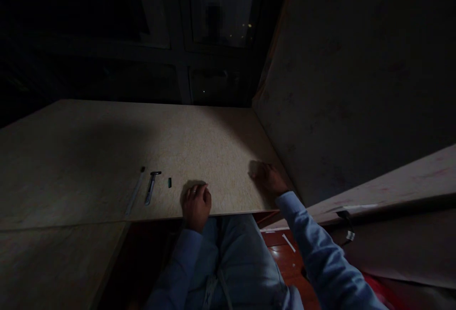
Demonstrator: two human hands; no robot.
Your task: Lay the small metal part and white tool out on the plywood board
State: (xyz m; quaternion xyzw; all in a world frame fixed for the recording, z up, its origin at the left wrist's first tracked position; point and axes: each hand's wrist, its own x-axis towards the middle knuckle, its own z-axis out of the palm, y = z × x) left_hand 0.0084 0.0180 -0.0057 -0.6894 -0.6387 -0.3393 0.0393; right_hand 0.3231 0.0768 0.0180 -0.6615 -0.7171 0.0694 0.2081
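Observation:
My left hand (196, 206) rests at the near edge of the table (221, 148), its fingers curled down and a ring on one of them. Nothing shows in it. Farther right, my right hand (270, 178) lies on the tabletop close to the wall, fingers loosely stretched to the left and dim in shadow. It holds nothing that I can see. Left of my left hand is a small dark green piece (170, 183). Beyond it lie a razor (151, 189) with its head pointing away and a slim pale toothbrush (135, 191) with a dark head.
A patterned wall (349, 91) borders the table on the right. Dark window panes (221, 11) stand behind it. Another pale surface (53, 262) adjoins at lower left. A white strip (289, 243) lies on the reddish floor (285, 260), near a black cable (349, 224).

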